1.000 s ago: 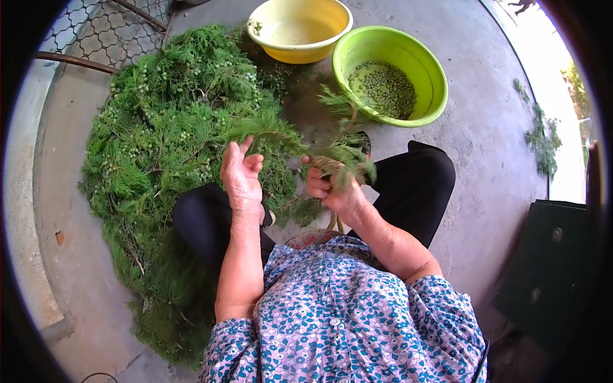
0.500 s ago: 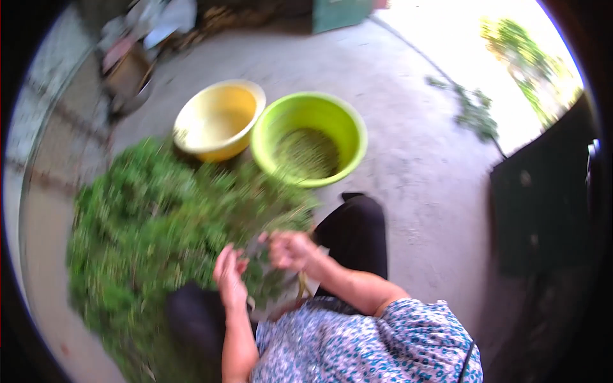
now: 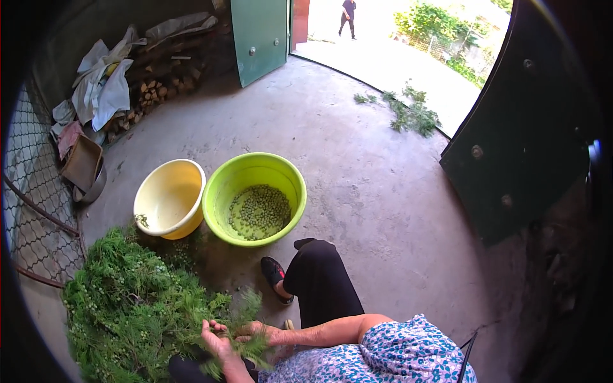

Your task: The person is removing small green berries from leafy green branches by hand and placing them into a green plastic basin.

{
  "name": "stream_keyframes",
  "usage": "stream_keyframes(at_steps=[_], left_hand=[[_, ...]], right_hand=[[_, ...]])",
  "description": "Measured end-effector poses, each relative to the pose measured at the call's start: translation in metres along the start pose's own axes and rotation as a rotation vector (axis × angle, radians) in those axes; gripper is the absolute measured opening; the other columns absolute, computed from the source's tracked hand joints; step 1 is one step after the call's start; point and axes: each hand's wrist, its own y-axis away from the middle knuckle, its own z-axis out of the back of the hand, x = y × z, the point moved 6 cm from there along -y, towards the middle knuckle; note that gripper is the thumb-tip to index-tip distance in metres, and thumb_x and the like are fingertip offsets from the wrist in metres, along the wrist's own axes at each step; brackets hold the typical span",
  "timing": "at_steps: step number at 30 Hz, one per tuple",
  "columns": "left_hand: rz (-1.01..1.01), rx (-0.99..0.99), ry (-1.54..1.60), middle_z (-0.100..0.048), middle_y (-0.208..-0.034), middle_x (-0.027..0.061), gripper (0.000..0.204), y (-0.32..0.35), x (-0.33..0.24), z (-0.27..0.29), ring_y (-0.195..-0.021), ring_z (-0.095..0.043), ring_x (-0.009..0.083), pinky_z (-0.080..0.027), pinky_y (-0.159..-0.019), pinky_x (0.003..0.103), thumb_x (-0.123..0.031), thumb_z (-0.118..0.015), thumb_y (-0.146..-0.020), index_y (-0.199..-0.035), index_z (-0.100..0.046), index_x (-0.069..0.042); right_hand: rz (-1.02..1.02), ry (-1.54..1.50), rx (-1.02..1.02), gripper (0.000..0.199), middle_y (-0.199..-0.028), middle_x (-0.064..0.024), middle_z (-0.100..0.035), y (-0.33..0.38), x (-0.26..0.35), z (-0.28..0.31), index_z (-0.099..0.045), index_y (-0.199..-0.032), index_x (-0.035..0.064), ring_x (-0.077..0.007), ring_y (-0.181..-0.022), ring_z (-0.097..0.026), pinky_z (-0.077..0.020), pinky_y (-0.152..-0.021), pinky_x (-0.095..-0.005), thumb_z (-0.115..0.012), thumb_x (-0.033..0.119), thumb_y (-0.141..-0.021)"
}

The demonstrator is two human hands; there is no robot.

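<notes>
My left hand [image 3: 216, 339] and my right hand [image 3: 267, 332] both grip a green leafy sprig [image 3: 246, 319] low in the view, over my lap. The sprig's feathery tips stick up between the hands. A big heap of the same green branches [image 3: 128, 306] lies on the concrete floor just left of my hands. Ahead of my knee stand a green basin [image 3: 254, 198] holding small pale green berries [image 3: 258, 210] and, to its left, a yellow basin [image 3: 169, 198] that looks nearly bare inside.
A wire mesh fence [image 3: 32, 191] runs along the left. Stacked firewood and cloths [image 3: 121, 83] lie at the back left. A green door [image 3: 258, 35] stands open; a person [image 3: 348, 16] walks outside. Loose green cuttings [image 3: 408, 112] lie by the doorway. A dark gate leaf [image 3: 517, 140] stands right.
The view has swung up and away from the heap toward the doorway. Both hands have dropped lower in the picture, still on the sprig.
</notes>
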Motion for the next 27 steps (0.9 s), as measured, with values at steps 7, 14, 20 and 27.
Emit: stream_keyframes(at_steps=[7,14,20,27], left_hand=[[-0.129,-0.234,-0.083,-0.055,-0.089,0.0094,0.023,0.029,-0.018,-0.01,-0.07,-0.056,0.0168,-0.047,-0.057,0.026,-0.012,-0.057,-0.08,-0.098,-0.049,0.001],[-0.582,0.044,-0.535,-0.043,-0.117,0.0122,0.034,0.036,-0.056,0.014,-0.104,-0.043,0.0239,-0.04,-0.088,0.038,-0.02,-0.05,-0.082,-0.113,-0.047,-0.006],[-0.486,-0.034,-0.339,-0.048,-0.116,0.0096,0.04,0.032,-0.081,0.027,-0.103,-0.044,0.0239,-0.036,-0.087,0.04,-0.038,-0.048,-0.082,-0.109,-0.052,-0.008],[-0.295,0.128,0.004,-0.059,-0.09,0.0079,0.022,-0.066,-0.121,0.088,-0.082,-0.054,0.0184,-0.043,-0.068,0.03,-0.019,-0.058,-0.074,-0.09,-0.061,-0.004]], right_hand=[[-0.186,-0.264,-0.018,0.036,-0.092,-0.0133,-0.06,0.006,0.022,0.003,-0.054,-0.108,-0.0002,-0.0194,-0.087,-0.056,-0.0447,-0.076,-0.0326,-0.052,0.03,-0.088],[-0.16,-0.223,0.041,0.033,-0.072,-0.0147,-0.059,0.008,0.049,0.008,-0.056,-0.098,-0.0028,-0.0201,-0.068,-0.057,-0.0444,-0.062,-0.0341,-0.05,0.029,-0.089],[-0.041,-0.106,-0.067,0.029,-0.072,-0.017,-0.057,0.012,0.061,0.033,-0.055,-0.087,-0.0037,-0.0229,-0.065,-0.055,-0.0435,-0.061,-0.0364,-0.052,0.025,-0.089],[-0.069,-0.168,-0.168,0.031,-0.087,-0.0118,-0.062,0.009,0.035,0.066,-0.059,-0.102,0.0009,-0.0185,-0.077,-0.058,-0.0462,-0.068,-0.0312,-0.055,0.028,-0.086]])
